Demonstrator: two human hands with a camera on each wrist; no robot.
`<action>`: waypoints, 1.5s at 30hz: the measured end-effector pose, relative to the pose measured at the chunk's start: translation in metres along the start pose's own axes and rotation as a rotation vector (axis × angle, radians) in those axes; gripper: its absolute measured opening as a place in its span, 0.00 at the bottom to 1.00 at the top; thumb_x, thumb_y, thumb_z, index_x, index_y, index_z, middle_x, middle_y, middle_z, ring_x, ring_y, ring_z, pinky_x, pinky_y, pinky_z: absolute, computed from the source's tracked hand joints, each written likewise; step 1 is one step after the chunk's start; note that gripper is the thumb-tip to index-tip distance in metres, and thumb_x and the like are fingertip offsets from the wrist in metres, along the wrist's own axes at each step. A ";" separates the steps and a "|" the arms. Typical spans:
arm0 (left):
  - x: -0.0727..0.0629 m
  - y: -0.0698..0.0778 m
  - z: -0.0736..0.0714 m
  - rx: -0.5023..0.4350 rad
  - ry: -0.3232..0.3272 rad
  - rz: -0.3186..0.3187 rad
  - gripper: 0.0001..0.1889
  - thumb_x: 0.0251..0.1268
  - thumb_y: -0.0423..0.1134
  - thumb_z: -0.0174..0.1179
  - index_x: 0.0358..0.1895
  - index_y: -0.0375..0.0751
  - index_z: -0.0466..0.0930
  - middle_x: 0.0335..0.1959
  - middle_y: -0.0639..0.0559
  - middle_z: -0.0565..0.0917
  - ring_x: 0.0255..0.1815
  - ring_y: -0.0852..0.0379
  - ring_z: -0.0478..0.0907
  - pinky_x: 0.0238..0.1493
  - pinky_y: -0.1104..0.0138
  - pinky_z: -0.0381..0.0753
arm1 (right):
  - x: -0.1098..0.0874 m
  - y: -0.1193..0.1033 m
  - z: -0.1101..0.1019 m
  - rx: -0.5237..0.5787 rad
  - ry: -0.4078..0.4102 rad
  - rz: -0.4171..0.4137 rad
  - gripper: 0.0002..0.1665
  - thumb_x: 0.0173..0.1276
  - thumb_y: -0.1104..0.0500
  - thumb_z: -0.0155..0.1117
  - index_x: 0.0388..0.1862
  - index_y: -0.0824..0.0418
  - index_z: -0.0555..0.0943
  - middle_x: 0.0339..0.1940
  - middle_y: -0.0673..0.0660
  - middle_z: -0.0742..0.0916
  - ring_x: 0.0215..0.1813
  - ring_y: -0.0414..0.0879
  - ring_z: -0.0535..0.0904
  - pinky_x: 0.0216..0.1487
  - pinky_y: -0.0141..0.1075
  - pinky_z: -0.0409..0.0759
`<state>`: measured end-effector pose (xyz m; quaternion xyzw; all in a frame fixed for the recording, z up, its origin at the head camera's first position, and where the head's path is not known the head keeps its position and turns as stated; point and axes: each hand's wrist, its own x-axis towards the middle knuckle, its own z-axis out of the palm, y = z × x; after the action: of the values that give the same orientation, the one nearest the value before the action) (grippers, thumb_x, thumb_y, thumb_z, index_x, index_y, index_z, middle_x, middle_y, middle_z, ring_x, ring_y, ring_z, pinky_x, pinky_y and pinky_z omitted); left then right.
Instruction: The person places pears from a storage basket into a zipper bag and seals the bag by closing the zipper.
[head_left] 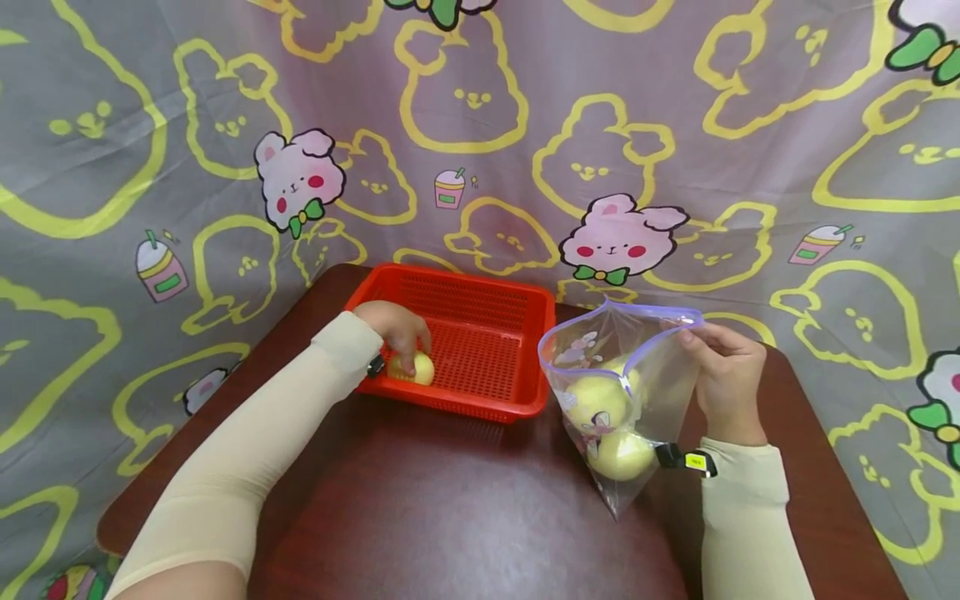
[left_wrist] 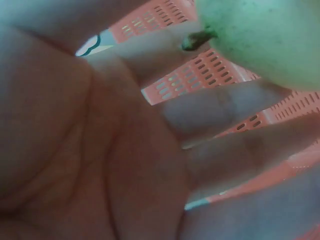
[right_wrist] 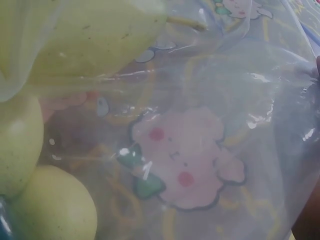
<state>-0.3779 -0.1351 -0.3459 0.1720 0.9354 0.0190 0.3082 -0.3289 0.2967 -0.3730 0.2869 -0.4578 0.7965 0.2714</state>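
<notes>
My left hand [head_left: 396, 327] reaches over the near left side of a red plastic basket [head_left: 531, 403] and grips a yellow-green pear [head_left: 423, 372] inside it. In the left wrist view the pear [left_wrist: 265, 40], its short stem showing, lies against the outer parts of the spread fingers [left_wrist: 220, 110]; the thumb's tip is out of frame. On the right, my right hand [head_left: 729, 375] pinches the purple-edged mouth of a clear zip bag [head_left: 671, 400]. The bag hangs with its top open. Three pears [right_wrist: 55, 205] show through its printed plastic in the right wrist view.
A dark reddish-brown table [head_left: 450, 500] bears the basket. Behind and at both sides hangs a grey cloth [head_left: 495, 175] with yellow outlines and rabbit faces. Each wrist wears a small black camera [head_left: 670, 455] over a cream sleeve [head_left: 742, 492].
</notes>
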 end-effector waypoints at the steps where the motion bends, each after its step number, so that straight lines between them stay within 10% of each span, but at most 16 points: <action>1: 0.001 0.001 -0.001 0.008 -0.007 -0.004 0.33 0.50 0.45 0.75 0.62 0.48 0.78 0.62 0.48 0.74 0.61 0.47 0.68 0.60 0.50 0.69 | -0.001 0.000 0.000 -0.003 -0.002 0.005 0.05 0.56 0.88 0.56 0.33 0.92 0.76 0.31 0.71 0.86 0.36 0.58 0.86 0.41 0.39 0.81; 23: 0.035 0.015 -0.005 -0.087 0.027 0.097 0.24 0.58 0.35 0.70 0.60 0.46 0.80 0.56 0.50 0.77 0.45 0.51 0.75 0.39 0.60 0.79 | -0.006 0.000 -0.003 0.001 -0.027 0.011 0.06 0.56 0.88 0.56 0.34 0.92 0.76 0.32 0.71 0.86 0.37 0.58 0.86 0.41 0.38 0.82; 31: 0.041 0.017 -0.004 -0.019 -0.010 0.044 0.32 0.52 0.40 0.74 0.64 0.53 0.77 0.65 0.51 0.73 0.65 0.48 0.67 0.56 0.56 0.73 | -0.005 -0.002 -0.003 0.014 -0.036 -0.003 0.06 0.56 0.88 0.55 0.33 0.92 0.75 0.32 0.72 0.86 0.37 0.59 0.86 0.42 0.39 0.82; 45: 0.045 0.016 -0.006 -0.089 -0.010 0.073 0.33 0.52 0.40 0.75 0.65 0.50 0.77 0.60 0.51 0.76 0.61 0.49 0.70 0.53 0.58 0.76 | -0.001 -0.005 -0.002 -0.061 -0.032 -0.004 0.06 0.56 0.87 0.58 0.33 0.90 0.77 0.31 0.69 0.87 0.35 0.55 0.86 0.36 0.35 0.81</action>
<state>-0.4103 -0.1047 -0.3648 0.1922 0.9252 0.0711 0.3195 -0.3249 0.3003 -0.3716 0.2921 -0.4854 0.7770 0.2745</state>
